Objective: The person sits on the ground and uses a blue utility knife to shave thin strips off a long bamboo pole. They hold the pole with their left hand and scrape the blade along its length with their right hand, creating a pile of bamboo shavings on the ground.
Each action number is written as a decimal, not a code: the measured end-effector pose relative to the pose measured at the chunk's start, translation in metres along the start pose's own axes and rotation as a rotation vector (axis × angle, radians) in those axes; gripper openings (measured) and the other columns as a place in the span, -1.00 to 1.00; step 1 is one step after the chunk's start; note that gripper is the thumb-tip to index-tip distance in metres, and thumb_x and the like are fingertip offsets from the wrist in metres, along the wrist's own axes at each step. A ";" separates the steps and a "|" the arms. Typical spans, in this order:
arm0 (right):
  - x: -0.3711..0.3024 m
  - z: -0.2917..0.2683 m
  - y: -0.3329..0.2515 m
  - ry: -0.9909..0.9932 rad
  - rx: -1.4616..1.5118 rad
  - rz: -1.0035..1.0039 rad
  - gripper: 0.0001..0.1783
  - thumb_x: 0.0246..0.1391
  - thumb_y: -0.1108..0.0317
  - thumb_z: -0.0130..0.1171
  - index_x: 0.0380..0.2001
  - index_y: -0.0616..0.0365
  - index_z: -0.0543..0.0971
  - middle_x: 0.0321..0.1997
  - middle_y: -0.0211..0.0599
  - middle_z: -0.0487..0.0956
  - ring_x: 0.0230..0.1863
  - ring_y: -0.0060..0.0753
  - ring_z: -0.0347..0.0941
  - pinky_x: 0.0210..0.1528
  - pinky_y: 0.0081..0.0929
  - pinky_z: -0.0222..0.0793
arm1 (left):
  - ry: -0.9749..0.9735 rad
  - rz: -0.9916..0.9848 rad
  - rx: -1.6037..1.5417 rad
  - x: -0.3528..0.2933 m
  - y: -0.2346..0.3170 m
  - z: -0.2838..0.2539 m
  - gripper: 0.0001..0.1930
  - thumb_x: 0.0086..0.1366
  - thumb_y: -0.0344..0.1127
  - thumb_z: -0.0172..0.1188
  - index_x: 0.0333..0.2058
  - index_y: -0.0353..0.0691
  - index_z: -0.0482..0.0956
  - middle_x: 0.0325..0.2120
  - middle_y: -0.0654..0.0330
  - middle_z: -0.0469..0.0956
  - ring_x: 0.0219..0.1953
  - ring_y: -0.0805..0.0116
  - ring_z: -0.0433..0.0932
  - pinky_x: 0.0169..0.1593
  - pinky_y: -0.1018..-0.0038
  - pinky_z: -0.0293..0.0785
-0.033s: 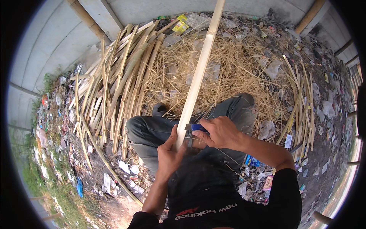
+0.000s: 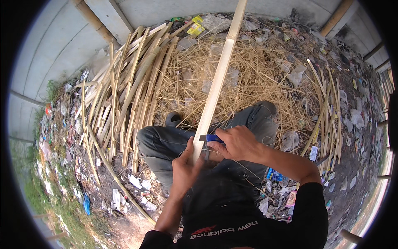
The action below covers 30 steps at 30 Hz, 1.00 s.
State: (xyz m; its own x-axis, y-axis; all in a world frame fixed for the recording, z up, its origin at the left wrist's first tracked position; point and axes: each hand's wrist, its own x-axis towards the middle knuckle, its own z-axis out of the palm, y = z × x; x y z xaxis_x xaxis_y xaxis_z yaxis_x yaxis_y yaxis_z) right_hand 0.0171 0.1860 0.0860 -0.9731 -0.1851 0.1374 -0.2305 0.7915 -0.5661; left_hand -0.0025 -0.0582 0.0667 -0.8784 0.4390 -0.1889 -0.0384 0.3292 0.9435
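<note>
Left hand (image 2: pixel 185 168) grips the long bamboo strip (image 2: pixel 215 87) at its near end, steadying it; right hand (image 2: pixel 236 143), just beside the strip, clenches a blue-handled knife (image 2: pixel 212 138) against its edge.

A stack of split bamboo strips (image 2: pixel 128 99) lies at the left, with a smaller bundle of strips (image 2: pixel 325 103) at the right. Between them sits a heap of dry straw-like shavings (image 2: pixel 257 79). Scattered plastic litter (image 2: pixel 137 186) covers the dirt ground, bounded by a grey concrete wall (image 2: pixel 58 45).
</note>
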 end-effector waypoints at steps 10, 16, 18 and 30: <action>0.046 -0.003 0.019 0.211 -0.146 -0.047 -0.44 0.38 -0.18 0.10 -0.41 0.13 0.62 -0.68 -0.08 0.56 -0.58 0.14 0.59 -0.47 -0.01 0.49 | 0.035 -0.013 -0.020 0.022 0.035 -0.006 -0.34 0.42 -0.47 0.26 0.41 -0.55 0.26 0.21 -0.11 0.56 0.18 0.36 0.52 0.23 0.43 0.47; 0.068 -0.043 0.076 0.277 -0.111 0.210 -0.41 0.42 -0.17 0.07 -0.42 0.17 0.60 -0.68 -0.03 0.54 -0.62 0.18 0.53 -0.52 0.06 0.40 | -0.041 -0.019 -0.089 -0.011 -0.002 -0.002 -0.33 0.40 -0.48 0.29 0.39 -0.59 0.26 0.22 -0.10 0.54 0.21 0.36 0.49 0.29 0.44 0.40; 0.053 -0.016 0.064 0.158 -0.149 0.190 -0.39 0.40 -0.21 0.09 -0.42 0.16 0.60 -0.69 -0.02 0.53 -0.62 0.19 0.52 -0.50 0.07 0.41 | -0.046 -0.055 -0.183 -0.016 -0.021 0.002 -0.33 0.41 -0.49 0.29 0.39 -0.61 0.25 0.23 -0.08 0.53 0.22 0.37 0.47 0.30 0.46 0.38; 0.066 -0.026 0.107 0.133 -0.122 0.187 -0.38 0.45 -0.21 0.00 -0.24 0.13 0.71 -0.64 -0.03 0.55 -0.60 0.12 0.51 -0.46 -0.05 0.42 | -0.096 -0.025 -0.143 -0.028 -0.054 -0.018 -0.34 0.40 -0.44 0.29 0.37 -0.62 0.28 0.15 -0.08 0.59 0.16 0.40 0.51 0.23 0.47 0.43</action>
State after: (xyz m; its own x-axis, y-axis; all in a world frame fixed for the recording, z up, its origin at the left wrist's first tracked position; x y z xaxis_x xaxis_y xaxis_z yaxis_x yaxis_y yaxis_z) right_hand -0.0712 0.2732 0.0556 -0.9877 0.0431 0.1502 -0.0365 0.8708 -0.4902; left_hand 0.0153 -0.1035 0.0262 -0.8268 0.5125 -0.2318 -0.1334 0.2216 0.9660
